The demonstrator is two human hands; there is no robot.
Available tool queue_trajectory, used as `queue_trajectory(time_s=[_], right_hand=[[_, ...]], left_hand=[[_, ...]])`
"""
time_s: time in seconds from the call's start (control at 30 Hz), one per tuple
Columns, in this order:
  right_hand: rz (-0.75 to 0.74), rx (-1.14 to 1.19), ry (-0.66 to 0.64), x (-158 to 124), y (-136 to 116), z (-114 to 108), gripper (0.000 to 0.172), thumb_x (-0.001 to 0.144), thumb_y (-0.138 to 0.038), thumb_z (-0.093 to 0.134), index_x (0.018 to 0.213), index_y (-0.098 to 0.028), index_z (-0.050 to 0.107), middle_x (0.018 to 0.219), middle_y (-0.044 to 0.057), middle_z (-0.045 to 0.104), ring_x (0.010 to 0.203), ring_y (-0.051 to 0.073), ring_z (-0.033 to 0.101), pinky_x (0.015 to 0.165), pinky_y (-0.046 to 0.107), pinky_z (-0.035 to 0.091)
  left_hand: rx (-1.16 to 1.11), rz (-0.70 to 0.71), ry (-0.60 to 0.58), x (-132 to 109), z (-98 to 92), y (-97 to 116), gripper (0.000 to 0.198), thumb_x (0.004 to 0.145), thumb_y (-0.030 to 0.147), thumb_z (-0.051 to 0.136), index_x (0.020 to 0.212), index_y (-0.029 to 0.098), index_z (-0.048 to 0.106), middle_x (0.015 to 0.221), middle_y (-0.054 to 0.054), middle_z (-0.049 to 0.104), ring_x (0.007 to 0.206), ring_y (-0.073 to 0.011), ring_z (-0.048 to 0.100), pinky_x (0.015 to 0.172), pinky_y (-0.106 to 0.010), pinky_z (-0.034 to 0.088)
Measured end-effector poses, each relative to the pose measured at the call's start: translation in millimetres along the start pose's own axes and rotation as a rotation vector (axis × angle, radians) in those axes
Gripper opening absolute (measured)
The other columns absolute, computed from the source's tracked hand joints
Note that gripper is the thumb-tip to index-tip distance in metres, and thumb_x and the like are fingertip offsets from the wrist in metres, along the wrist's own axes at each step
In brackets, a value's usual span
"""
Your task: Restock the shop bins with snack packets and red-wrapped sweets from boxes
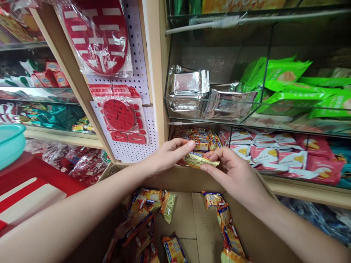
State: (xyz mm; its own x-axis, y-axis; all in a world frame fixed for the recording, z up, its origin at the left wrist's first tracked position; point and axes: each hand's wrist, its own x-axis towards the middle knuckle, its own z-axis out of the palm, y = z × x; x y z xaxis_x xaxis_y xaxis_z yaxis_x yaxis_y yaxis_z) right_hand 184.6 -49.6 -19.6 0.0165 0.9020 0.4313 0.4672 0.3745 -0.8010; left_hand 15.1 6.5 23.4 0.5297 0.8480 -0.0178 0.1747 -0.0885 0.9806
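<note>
Bare forearms (90, 210) enter the head view from near left and near right, above an open cardboard box (185, 213). Between the two hands, by the far edge of the box, is a small snack packet (202, 160) with its pale gold side showing. The right hand (234, 175) holds its right end, thumb and fingers narrow around it. The left hand (170, 153) has its fingers at the left end; whether they grip or only touch, I cannot tell. Inside the box, loose packets (138, 215) lie heaped on the left, with more strung along the right side. Just beyond the hands, similar packets (203, 145) fill a low shelf compartment, and pink-and-white packs (264, 154) sit to the right. One shelf up are silver packs (188, 84) on the left and green packs (290, 91) on the right. Left of the shelves, red round decorations (119, 115) hang against a pegboard (123, 155)
</note>
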Motion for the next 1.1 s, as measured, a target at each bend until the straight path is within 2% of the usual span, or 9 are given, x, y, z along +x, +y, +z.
queue_trajectory(time_s=[0.07, 0.17, 0.27, 0.33, 0.43, 0.57, 0.7, 0.83, 1.1], right_hand=[[-0.054, -0.007, 0.012, -3, 1, 2, 0.014, 0.072, -0.027, 0.058, 0.074, -0.021, 0.045, 0.094, 0.004, 0.061, 0.089, 0.018, 0.057, 0.076, 0.033, 0.045], [-0.037, 0.069, -0.007, -5, 2, 4, 0.017, 0.072, -0.029, 0.059, 0.082, -0.022, 0.047, 0.108, 0.005, 0.055, 0.099, 0.019, 0.054, 0.083, 0.035, 0.044], [0.069, 0.202, -0.038, -3, 0, 4, 0.037, 0.069, -0.034, 0.062, 0.1, -0.024, 0.045, 0.12, 0.007, 0.048, 0.105, 0.02, 0.051, 0.085, 0.035, 0.044], [0.157, 0.311, -0.086, 0, -2, 3, 0.047, 0.065, -0.036, 0.064, 0.105, -0.023, 0.042, 0.118, 0.009, 0.05, 0.101, 0.019, 0.053, 0.081, 0.034, 0.047], [0.262, 0.427, -0.131, 2, -4, 2, 0.05, 0.061, -0.035, 0.067, 0.102, -0.021, 0.041, 0.105, 0.009, 0.057, 0.081, 0.017, 0.06, 0.068, 0.032, 0.051], [0.245, 0.446, -0.077, 1, -1, 2, 0.05, 0.061, -0.031, 0.068, 0.101, -0.022, 0.04, 0.095, 0.006, 0.061, 0.078, 0.016, 0.06, 0.067, 0.029, 0.051], [0.222, 0.42, -0.057, 0, 2, 1, 0.047, 0.064, -0.035, 0.067, 0.101, -0.021, 0.042, 0.088, 0.004, 0.061, 0.071, 0.015, 0.059, 0.062, 0.028, 0.051], [0.21, 0.458, 0.007, 2, 0, -2, 0.038, 0.069, -0.039, 0.062, 0.097, -0.019, 0.046, 0.089, 0.005, 0.058, 0.072, 0.014, 0.057, 0.055, 0.026, 0.052], [0.289, 0.608, 0.113, 8, -7, -6, 0.033, 0.071, -0.034, 0.059, 0.097, -0.022, 0.044, 0.082, 0.004, 0.057, 0.07, 0.014, 0.056, 0.049, 0.024, 0.05]], left_hand=[[-0.056, -0.014, -0.007, 0, -0.6, 0, 0.043, 0.066, 0.033, 0.066, 0.101, 0.013, 0.05, 0.091, -0.006, 0.06, 0.079, -0.0127, 0.056, 0.07, -0.028, 0.044], [-0.129, 0.081, 0.002, 0, -2.8, -1, 0.045, 0.059, 0.016, 0.071, 0.098, 0.013, 0.049, 0.1, -0.008, 0.058, 0.09, -0.0148, 0.055, 0.079, -0.031, 0.043], [-0.156, 0.246, -0.011, -1, -4.4, -1, 0.043, 0.059, 0.01, 0.069, 0.098, 0.014, 0.05, 0.104, -0.008, 0.056, 0.096, -0.0167, 0.053, 0.084, -0.033, 0.042], [-0.146, 0.335, -0.04, -2, -4.4, -2, 0.042, 0.061, 0.009, 0.068, 0.099, 0.016, 0.051, 0.105, -0.007, 0.055, 0.099, -0.0174, 0.052, 0.086, -0.034, 0.041], [-0.153, 0.392, -0.081, -4, -3.4, -3, 0.046, 0.062, 0.007, 0.066, 0.103, 0.019, 0.05, 0.11, -0.006, 0.052, 0.107, -0.0187, 0.047, 0.09, -0.033, 0.04], [-0.189, 0.255, -0.067, -4, -1.8, -3, 0.054, 0.065, 0.007, 0.063, 0.112, 0.023, 0.042, 0.121, -0.007, 0.044, 0.108, -0.0189, 0.047, 0.089, -0.034, 0.04], [-0.191, 0.051, -0.023, -1, -0.4, -5, 0.045, 0.067, 0.012, 0.064, 0.107, 0.014, 0.042, 0.099, -0.009, 0.057, 0.087, -0.016, 0.057, 0.08, -0.034, 0.043], [-0.247, 0.035, -0.016, 0, -2.5, -5, 0.047, 0.063, 0.012, 0.067, 0.105, 0.014, 0.045, 0.087, -0.004, 0.059, 0.079, -0.0129, 0.058, 0.077, -0.031, 0.044], [-0.377, 0.015, -0.071, 0, -7.6, -1, 0.041, 0.066, 0.01, 0.064, 0.104, 0.017, 0.048, 0.089, -0.003, 0.06, 0.077, -0.0098, 0.059, 0.069, -0.022, 0.045]])
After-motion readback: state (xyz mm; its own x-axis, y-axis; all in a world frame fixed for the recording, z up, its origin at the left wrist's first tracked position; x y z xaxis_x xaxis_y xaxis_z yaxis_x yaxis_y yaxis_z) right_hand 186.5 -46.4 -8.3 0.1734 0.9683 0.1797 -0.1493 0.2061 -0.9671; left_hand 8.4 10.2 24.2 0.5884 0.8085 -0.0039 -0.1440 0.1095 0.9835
